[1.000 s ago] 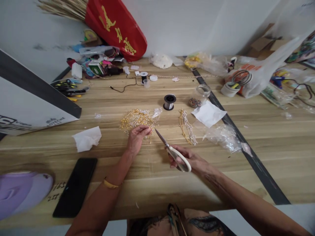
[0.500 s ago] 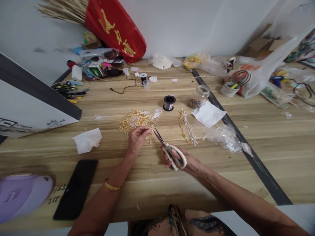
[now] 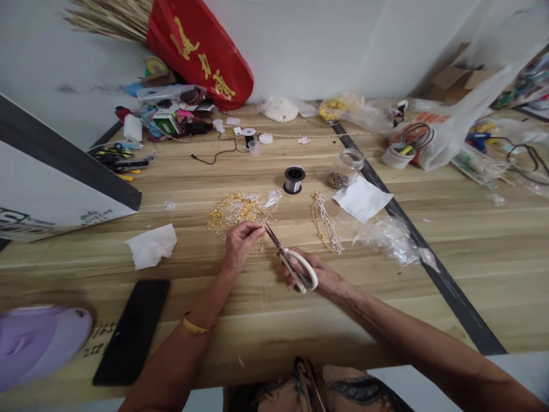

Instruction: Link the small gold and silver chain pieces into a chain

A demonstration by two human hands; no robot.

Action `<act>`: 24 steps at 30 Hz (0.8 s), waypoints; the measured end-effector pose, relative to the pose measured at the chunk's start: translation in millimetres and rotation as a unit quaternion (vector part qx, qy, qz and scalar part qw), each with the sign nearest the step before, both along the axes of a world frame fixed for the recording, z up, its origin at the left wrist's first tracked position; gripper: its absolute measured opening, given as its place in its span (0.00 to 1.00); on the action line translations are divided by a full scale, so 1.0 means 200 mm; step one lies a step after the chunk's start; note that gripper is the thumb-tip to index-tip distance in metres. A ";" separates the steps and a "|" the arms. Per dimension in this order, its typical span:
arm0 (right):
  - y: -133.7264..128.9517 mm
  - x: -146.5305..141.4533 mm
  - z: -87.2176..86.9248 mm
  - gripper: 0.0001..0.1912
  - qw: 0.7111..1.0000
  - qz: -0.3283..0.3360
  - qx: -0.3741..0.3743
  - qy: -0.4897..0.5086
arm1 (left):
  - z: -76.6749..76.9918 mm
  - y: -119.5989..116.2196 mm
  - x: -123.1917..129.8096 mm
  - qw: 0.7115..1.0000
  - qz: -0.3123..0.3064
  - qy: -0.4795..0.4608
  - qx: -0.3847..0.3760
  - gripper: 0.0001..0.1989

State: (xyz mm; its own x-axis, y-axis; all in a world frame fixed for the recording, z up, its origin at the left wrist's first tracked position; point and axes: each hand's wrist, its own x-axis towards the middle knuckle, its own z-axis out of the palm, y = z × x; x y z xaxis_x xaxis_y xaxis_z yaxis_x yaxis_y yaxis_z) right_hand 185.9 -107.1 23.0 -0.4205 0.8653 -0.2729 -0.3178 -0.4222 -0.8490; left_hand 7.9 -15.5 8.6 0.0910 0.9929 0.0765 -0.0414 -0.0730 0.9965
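My right hand is wrapped round the white handles of a pair of scissors. Their blades are nearly closed, with the tips right at the fingertips of my left hand. That hand is closed in a pinch on a thin beaded chain, mostly hidden by the fingers; a bit of gold strand shows below them. Just beyond lies a tangled pile of gold and silver bead chains. To the right, a few more gold and silver chains are laid out lengthwise.
A spool of fine wire stands behind the chains, and a glass jar of beads is to its right. White paper and clear plastic bags lie right. Left are a tissue, a black phone and a box.
The scissors have moved slightly left and up to my left fingertips, and their blades have come closer together. My left hand has barely moved.
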 end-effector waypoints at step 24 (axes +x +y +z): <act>0.06 -0.02 0.07 0.24 0.999 0.008 -0.004 -0.032 | 0.02 -0.01 0.00 1.000 -0.009 0.001 -0.009 0.07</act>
State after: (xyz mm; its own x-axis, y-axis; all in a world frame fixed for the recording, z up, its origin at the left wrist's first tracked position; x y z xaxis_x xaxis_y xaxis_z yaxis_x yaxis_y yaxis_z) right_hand 181.7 -94.4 36.2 -0.4154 0.8562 -0.3070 -0.2560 -0.4340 -0.8638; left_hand 8.6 -18.2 12.1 0.1085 0.9924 0.0588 -0.0401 -0.0547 0.9977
